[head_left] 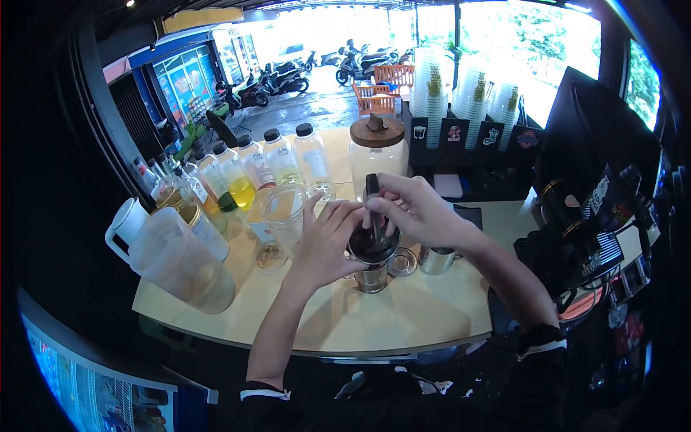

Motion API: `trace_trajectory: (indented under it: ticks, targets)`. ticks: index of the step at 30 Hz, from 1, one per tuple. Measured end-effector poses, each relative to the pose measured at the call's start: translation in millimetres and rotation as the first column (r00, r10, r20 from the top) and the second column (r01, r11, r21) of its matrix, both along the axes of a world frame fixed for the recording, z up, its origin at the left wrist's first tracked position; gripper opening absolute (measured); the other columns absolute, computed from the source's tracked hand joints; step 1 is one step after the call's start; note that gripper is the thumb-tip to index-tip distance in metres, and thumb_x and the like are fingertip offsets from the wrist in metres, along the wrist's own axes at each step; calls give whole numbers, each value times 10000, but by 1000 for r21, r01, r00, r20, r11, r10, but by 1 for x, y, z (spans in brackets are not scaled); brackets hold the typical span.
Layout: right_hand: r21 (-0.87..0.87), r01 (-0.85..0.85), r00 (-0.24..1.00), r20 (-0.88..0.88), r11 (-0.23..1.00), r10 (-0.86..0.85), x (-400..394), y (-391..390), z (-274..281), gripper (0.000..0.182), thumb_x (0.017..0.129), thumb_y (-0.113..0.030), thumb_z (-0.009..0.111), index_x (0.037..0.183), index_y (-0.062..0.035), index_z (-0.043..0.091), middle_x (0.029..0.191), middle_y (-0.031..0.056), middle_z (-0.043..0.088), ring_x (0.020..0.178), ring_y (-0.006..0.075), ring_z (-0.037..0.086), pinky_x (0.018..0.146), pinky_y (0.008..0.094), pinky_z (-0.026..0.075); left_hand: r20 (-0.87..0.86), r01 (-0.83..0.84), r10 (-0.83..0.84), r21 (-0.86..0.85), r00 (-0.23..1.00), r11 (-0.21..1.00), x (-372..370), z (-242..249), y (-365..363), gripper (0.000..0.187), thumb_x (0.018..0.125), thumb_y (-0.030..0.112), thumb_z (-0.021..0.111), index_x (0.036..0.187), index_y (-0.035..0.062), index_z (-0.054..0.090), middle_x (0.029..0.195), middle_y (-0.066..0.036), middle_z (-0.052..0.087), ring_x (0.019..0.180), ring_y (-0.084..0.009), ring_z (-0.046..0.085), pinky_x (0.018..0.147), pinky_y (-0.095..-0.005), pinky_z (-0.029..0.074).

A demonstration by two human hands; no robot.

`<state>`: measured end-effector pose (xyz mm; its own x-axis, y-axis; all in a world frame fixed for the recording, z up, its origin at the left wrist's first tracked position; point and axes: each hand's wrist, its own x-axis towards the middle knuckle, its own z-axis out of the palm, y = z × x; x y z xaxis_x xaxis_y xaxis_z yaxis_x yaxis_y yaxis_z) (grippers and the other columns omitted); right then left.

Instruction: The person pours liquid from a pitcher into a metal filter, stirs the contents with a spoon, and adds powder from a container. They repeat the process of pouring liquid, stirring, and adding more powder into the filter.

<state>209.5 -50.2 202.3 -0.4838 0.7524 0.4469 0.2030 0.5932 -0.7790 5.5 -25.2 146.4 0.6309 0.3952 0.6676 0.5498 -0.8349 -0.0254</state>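
Note:
A dark round vessel (376, 248) sits on top of a glass mug (372, 278) near the middle of the counter. My left hand (327, 241) is curled around the vessel's left side, thumb at its lower edge and fingers at the rim. From above, my right hand (417, 209) grips an upright black-handled utensil (372, 186), whose lower end goes down into the vessel and is hidden there. Right of the mug lie a small round glass lid or dish (402, 262) and a metal cup (436, 261). A clear plastic cup (283, 205) stands behind my left hand.
Several black-capped bottles (279, 158) line the back left, with a large cloudy pitcher (183, 259) in front. A wood-lidded jar (378, 155) stands at the back. Stacked cups (430, 93) fill a black holder (468, 135). Dark equipment (576, 237) borders the counter (432, 309) on the right.

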Motion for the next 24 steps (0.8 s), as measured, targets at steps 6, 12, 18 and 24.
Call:
trace_trajectory:
  ticks: [6, 12, 18, 24]
  targets:
    - [3, 79, 929, -364, 997, -72, 11, -9, -9, 170, 989, -141, 479, 1071, 8, 486, 877, 115, 671, 665, 82, 613, 538, 215, 514, 18, -44, 45, -75, 999, 996, -3, 2, 1, 844, 515, 454, 844, 1220, 114, 528, 1152, -42, 561, 1129, -209, 526, 1103, -500, 228]
    - [9, 287, 743, -633, 958, -217, 31, -24, -21, 150, 998, -154, 463, 1090, -38, 438, 910, 149, 662, 704, 108, 622, 528, 226, 515, 23, -79, 81, -85, 996, 993, -5, 1, 7, 869, 514, 490, 843, 1237, 127, 526, 1124, -65, 582, 1111, -226, 551, 1099, -505, 232]
    - [-5, 418, 663, -682, 909, -309, 56, -49, -35, 146, 993, -144, 468, 1100, -49, 443, 874, 136, 642, 747, 120, 623, 510, 206, 496, 33, -97, 103, -145, 994, 985, -3, 6, 5, 831, 533, 477, 847, 1222, 115, 555, 1110, -81, 636, 1059, -244, 588, 1097, -491, 251]
    - [91, 501, 771, -499, 861, -396, 56, -64, -86, 158, 949, -14, 499, 1088, -17, 423, 930, 158, 651, 804, 135, 639, 629, 215, 535, 11, -147, 153, -227, 988, 963, -2, 10, 6, 789, 558, 527, 819, 1170, 82, 595, 1069, -121, 658, 1052, -259, 602, 1069, -450, 288]
